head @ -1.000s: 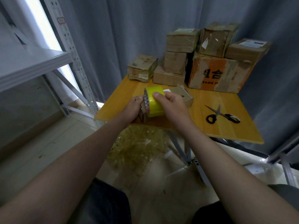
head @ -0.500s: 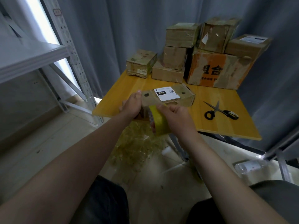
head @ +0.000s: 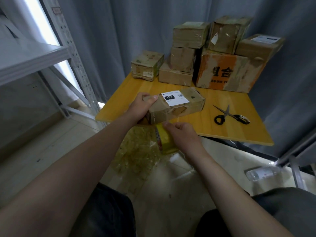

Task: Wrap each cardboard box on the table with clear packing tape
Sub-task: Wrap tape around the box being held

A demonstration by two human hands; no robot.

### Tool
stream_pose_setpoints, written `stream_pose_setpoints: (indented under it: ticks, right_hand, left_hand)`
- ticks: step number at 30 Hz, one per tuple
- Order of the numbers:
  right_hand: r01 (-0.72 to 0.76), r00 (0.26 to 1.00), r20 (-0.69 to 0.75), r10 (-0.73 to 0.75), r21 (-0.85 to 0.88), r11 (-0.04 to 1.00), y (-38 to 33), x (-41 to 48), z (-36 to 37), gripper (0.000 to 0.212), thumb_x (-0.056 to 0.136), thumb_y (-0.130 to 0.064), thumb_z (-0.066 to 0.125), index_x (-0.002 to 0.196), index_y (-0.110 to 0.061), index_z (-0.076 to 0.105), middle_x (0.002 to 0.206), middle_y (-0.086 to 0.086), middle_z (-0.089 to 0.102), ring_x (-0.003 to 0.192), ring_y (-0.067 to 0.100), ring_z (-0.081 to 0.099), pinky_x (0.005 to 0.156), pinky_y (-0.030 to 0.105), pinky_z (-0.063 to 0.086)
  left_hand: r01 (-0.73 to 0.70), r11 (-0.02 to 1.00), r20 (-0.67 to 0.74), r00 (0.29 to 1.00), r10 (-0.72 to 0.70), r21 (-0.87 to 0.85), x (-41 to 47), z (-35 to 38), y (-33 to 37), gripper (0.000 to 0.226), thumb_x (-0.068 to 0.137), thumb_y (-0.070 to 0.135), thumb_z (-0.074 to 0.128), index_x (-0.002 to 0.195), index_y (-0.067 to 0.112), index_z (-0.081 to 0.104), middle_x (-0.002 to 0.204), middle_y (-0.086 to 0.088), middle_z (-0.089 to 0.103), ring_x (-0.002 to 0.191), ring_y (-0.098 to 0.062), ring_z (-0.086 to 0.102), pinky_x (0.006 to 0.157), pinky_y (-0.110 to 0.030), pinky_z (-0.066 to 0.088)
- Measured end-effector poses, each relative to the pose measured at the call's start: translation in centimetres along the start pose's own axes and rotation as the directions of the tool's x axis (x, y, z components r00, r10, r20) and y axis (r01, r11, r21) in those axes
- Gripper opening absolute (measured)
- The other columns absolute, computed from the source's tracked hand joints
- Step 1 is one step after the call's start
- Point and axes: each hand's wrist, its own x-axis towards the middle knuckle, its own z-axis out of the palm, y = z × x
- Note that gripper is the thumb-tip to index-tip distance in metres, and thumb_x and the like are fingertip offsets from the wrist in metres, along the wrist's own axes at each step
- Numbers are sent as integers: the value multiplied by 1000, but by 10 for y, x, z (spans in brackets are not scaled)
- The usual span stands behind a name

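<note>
One box (head: 177,108), white label (head: 175,99) up: at the counter's (head: 222,130) front edge, gripped at its near-left end by the left hand (head: 139,109), fingers (head: 152,98) curled over the top. One tape roll (head: 165,140), yellow: below the counter edge, just under the box's near face, held by the right hand (head: 183,135), fingers curled round it. One pair of scissors (head: 230,115): flat on the counter, right of the box and apart from it; stacked boxes (head: 224,72) along the far edge.
</note>
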Motion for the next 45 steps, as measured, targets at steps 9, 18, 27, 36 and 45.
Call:
stream_pose_setpoints:
  ticks: [9,18,27,36,45]
  right_hand:
    - [-191,981,17,192,-71,979,29,-3,1,44,98,-41,67,91,2,71,74,18,75,62,20,76,61,31,63]
    - [-291,953,48,298,-117,950,49,-16,-10,25,105,-23,61,115,-1,59,66,4,63,33,1,58,32,13,39]
    - [-450,875,118,469,-158,879,125,-12,-2,30,101,-26,66,96,2,61,74,22,74,73,40,75,62,42,62]
    - [-331,935,110,336,-66,941,97,-11,3,34,101,-25,68,109,8,69,84,20,76,65,32,75,65,45,64]
    - [-15,999,-37,15,18,1000,22,-7,-16,26,100,-33,66,92,-9,72,73,0,75,68,13,71,63,24,53]
  left_hand:
    - [-194,981,12,981,194,-25,-6,2,13,30,99,34,64,122,16,68,108,5,67,100,-13,64,76,-25,50]
    - [-217,976,17,976,217,13,-8,3,17,29,100,34,63,121,16,69,107,6,67,94,-6,62,75,-24,49]
    - [-216,976,13,976,216,5,-11,3,18,25,99,34,64,117,19,70,103,10,68,103,-16,66,79,-26,51]
    - [-333,810,-301,806,510,482,-22,-8,21,28,99,52,56,102,25,55,100,3,58,95,-23,58,73,-37,43]
    - [-501,464,368,862,349,731,-45,-7,22,72,105,53,43,164,24,13,171,2,11,158,-25,6,125,-56,12]
